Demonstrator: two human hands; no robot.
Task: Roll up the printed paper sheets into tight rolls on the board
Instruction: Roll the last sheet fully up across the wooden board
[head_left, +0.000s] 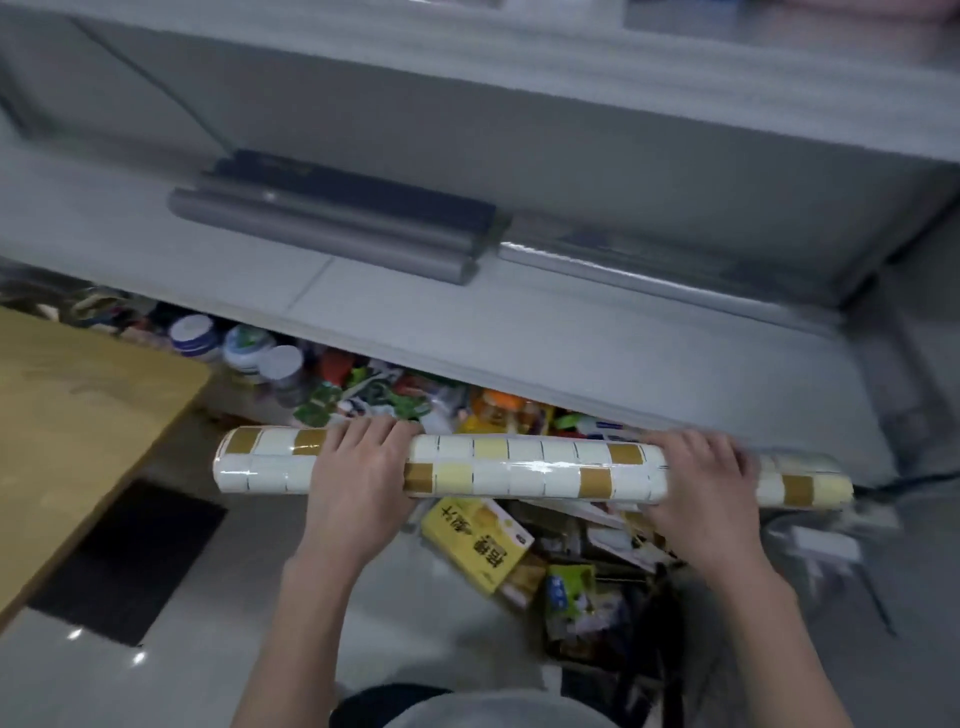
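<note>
head view: left hand (358, 480), right hand (701, 486) both grasp paper roll (519, 467) near ledge (467, 338) edge.

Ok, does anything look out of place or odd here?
Yes: the printed roll is off the wooden board; the left hand and right hand hold it over a jumble of packets and jars. Its right end looks stepped rather than flush, though blur leaves that uncertain.
</note>
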